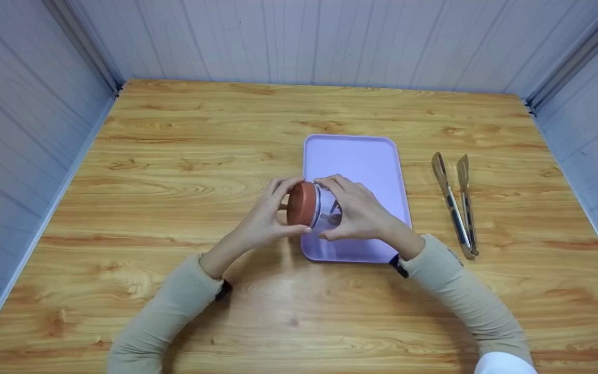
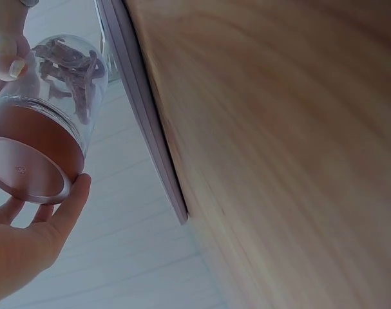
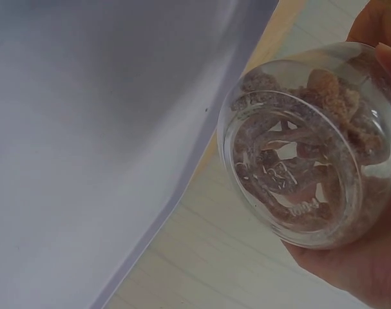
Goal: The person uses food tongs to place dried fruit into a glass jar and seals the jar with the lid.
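Both hands hold a clear jar (image 1: 330, 205) with a reddish-brown lid (image 1: 301, 203), tipped onto its side over the left part of the lilac tray (image 1: 356, 156). My left hand (image 1: 260, 221) grips the lid, thumb on the near side and fingers on the far side. Round the clear body curls my right hand (image 1: 361, 210), its wrist over the tray. Inside the jar lie several rough brown dried pieces (image 2: 69, 71), also visible through the bottom in the right wrist view. The lid sits on the jar's mouth.
To the right of the tray lies a pair of metal tongs (image 1: 454, 208) with dark grips, its tips spread and pointing away from me. The wooden table (image 1: 185, 171) is bordered by pale panel walls (image 1: 288, 41) at the back and both sides.
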Available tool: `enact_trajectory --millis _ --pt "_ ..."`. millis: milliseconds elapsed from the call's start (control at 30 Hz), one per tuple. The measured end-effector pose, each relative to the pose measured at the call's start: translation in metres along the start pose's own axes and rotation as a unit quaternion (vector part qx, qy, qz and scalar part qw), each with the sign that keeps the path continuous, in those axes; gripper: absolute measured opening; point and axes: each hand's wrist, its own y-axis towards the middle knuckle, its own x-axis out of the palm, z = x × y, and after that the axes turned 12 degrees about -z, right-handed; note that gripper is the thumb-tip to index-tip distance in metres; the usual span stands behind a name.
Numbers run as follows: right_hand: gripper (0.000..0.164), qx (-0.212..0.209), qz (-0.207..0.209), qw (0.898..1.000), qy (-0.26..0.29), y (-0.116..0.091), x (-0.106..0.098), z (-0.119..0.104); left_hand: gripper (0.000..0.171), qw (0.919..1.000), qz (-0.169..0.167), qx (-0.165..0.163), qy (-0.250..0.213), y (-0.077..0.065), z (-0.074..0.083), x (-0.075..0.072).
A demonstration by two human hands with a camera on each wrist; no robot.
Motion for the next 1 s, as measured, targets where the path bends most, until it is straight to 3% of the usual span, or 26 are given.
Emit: enact_trajectory --millis 167,433,600,800,1000 --pt "0.09 -0.003 -0.006 1.0 0.013 -0.0008 0.0002 0.0022 0.08 0.9997 -0.004 0.017 0.018 0.0007 -0.0116 0.002" --pt "0.091 0.0 -0.014 0.999 0.038 -0.0022 -0.0013 0.0038 0.079 0.9957 -0.013 0.066 0.064 0.0003 -0.0113 0.0016" --pt "0.092 0.0 -0.012 0.999 0.038 -0.0026 -0.0017 0.0033 0.066 0.9974 -0.01 0.066 0.027 0.0008 -0.0105 0.0017" --pt "0.091 0.0 -0.014 0.999 0.029 -0.0026 -0.0017 0.0031 0.075 0.9976 -0.013 0.063 -0.027 0.0021 -0.0118 0.0006" --pt "0.091 0.0 -0.016 0.999 0.031 -0.0029 -0.0002 0.0048 0.074 0.9995 -0.02 0.013 0.018 0.001 -0.0115 -0.0014"
